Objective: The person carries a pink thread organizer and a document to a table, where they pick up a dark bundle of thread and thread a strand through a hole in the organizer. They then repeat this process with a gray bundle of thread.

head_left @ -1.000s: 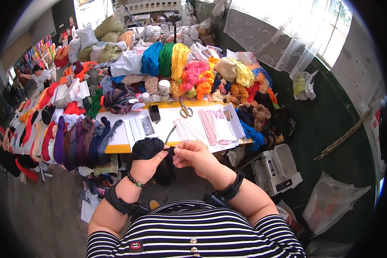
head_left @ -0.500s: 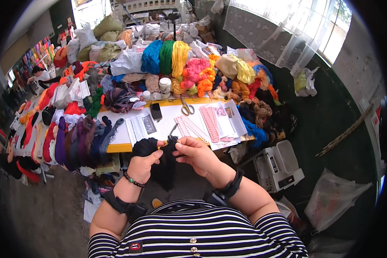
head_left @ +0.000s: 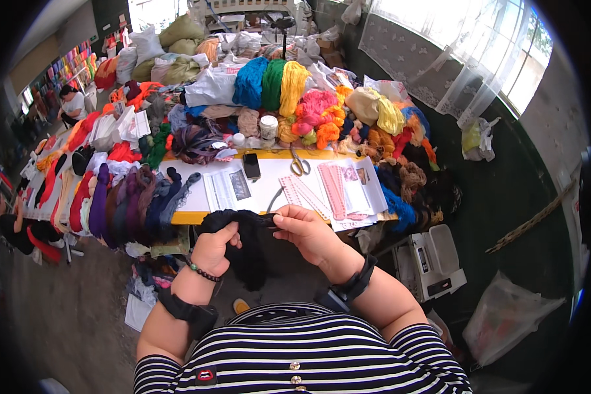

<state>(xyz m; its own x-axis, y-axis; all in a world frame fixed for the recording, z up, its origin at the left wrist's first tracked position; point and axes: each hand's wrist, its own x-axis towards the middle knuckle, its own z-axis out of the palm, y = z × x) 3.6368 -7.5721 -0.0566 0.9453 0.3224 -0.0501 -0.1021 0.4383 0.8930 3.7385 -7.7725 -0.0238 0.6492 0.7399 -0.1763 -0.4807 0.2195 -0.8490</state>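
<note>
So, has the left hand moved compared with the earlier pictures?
Barely. The left hand sits just below the yellow table edge, as before, gripping the black yarn; it only shifted slightly.

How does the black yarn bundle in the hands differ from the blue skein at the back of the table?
The black yarn bundle is gripped by the left hand and right hand, hanging loose below them; the blue skein lies untouched, draped on the pile. The black one is held off the yellow-edged table, while the blue one rests among other skeins. Both are soft yarn hanks.
</note>
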